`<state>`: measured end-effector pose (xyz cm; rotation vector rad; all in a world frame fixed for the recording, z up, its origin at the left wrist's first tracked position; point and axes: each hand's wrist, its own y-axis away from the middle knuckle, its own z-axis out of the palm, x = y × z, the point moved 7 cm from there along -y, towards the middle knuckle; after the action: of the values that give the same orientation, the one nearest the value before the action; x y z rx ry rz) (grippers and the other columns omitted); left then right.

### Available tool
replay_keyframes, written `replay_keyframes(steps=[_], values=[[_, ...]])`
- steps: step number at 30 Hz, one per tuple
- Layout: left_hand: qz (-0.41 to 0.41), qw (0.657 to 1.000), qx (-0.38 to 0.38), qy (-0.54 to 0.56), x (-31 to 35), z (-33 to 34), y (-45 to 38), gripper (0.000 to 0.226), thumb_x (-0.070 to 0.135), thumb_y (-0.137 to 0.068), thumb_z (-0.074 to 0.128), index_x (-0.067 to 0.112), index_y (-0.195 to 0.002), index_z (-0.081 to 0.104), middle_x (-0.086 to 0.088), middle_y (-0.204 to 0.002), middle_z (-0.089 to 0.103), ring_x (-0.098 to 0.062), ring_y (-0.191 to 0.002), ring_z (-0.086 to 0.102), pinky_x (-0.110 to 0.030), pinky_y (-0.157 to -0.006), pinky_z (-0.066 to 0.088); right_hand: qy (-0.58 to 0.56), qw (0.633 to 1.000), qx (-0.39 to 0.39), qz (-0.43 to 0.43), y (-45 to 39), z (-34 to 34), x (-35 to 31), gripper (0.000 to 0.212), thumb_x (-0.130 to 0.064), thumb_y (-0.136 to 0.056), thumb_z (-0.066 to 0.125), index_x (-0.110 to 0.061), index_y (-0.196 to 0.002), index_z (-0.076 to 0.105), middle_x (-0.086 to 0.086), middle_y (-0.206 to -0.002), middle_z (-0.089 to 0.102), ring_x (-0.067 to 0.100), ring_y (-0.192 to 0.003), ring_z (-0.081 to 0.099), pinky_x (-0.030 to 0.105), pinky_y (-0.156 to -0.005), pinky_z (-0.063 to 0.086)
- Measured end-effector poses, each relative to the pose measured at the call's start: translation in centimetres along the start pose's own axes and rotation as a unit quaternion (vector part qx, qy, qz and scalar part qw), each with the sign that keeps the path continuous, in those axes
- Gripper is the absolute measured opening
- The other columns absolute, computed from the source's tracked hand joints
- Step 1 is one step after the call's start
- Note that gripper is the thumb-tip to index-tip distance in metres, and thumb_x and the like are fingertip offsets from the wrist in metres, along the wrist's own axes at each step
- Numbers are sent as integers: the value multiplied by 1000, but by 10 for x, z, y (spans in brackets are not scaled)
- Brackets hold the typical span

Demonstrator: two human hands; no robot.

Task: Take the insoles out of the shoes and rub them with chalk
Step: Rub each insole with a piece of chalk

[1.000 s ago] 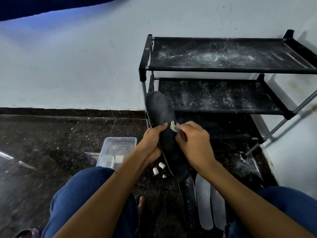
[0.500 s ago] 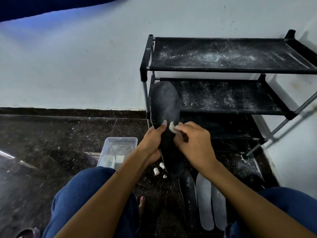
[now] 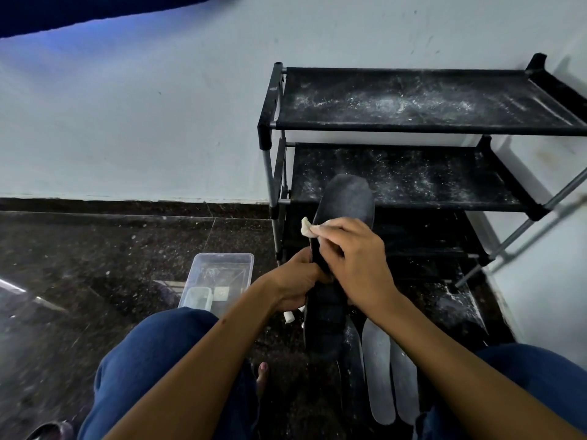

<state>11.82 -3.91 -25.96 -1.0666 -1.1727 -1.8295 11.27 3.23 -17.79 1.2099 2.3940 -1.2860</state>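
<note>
Dark floor (image 3: 95, 265) bore two pale insoles (image 3: 378, 373). Left hand (image 3: 295, 281) gripped one black insole (image 3: 346, 198); right hand (image 3: 352, 255) fingers pinched one chalk (image 3: 307, 227) against it.

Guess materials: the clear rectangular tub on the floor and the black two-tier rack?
Clear rectangular tub: probably plastic, see-through, glossy walls. Black two-tier rack: grey tubes look like metal, with black joints likely plastic; the matte, white-dusted shelves seem fabric, though that is uncertain.
</note>
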Motion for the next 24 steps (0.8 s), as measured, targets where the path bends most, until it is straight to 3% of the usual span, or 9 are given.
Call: replay_keyframes(steps=[3, 6, 9, 11, 14, 18, 24], values=[[14, 999, 25, -16, -3, 0, -2, 30, -6, -96, 35, 12, -93, 59, -1, -82, 70, -8, -78, 69, -20, -68, 55, -128, 989, -64, 27, 0, 9, -4, 19, 0, -79, 67, -9, -94, 74, 1, -92, 71, 13, -88, 64, 27, -81, 52], [33, 998, 27, 50, 2, -1, -4, 28, -1, -97, 39, 11, -108, 62, -5, -97, 71, -14, -90, 69, -25, -74, 56, -247, 962, -32, 108, -2, 1, 1, 19, -1, -79, 68, -12, -93, 74, -5, -93, 71, 2, -88, 65, 18, -81, 51], [44, 985, 97, 136, 8, -17, -9, 29, -7, -93, 42, -3, -117, 58, -19, -105, 66, -24, -85, 67, -32, -75, 59, -200, 972, 45, 117, 0, -14, 10, 19, -1, -81, 65, -11, -96, 72, -3, -92, 70, 5, -84, 65, 19, -74, 53], [56, 974, 127, 177, 9, -25, -10, 21, -3, -94, 45, -1, -105, 63, -16, -94, 70, -22, -78, 68, -32, -71, 59, -171, 976, 45, 130, 2, -16, 18, 20, 0, -82, 65, -9, -98, 71, 0, -87, 68, 11, -74, 65, 29, -68, 55], [76, 964, 141, 214, 12, -32, -9, 19, 2, -94, 47, 2, -92, 66, -10, -80, 73, -18, -69, 71, -29, -60, 58, -113, 986, -51, 112, 8, 0, 16, 18, -2, -80, 67, -9, -95, 73, 3, -84, 68, 16, -70, 64, 38, -69, 54], [90, 950, 164, 249, 13, -42, -9, 22, 10, -98, 45, -2, -105, 61, -10, -95, 73, -23, -78, 72, -34, -68, 60, -86, 982, -165, 30, 22, 23, -5, 15, -4, -78, 64, -6, -90, 72, 7, -87, 68, 19, -81, 63, 39, -72, 52], [70, 962, 128, 230, 11, -37, -8, 16, 7, -95, 51, -1, -96, 64, -10, -82, 74, -17, -75, 72, -27, -62, 57, -62, 991, -50, 105, 15, 6, 15, 22, 0, -78, 63, -8, -97, 71, 6, -90, 68, 17, -83, 64, 35, -75, 53]])
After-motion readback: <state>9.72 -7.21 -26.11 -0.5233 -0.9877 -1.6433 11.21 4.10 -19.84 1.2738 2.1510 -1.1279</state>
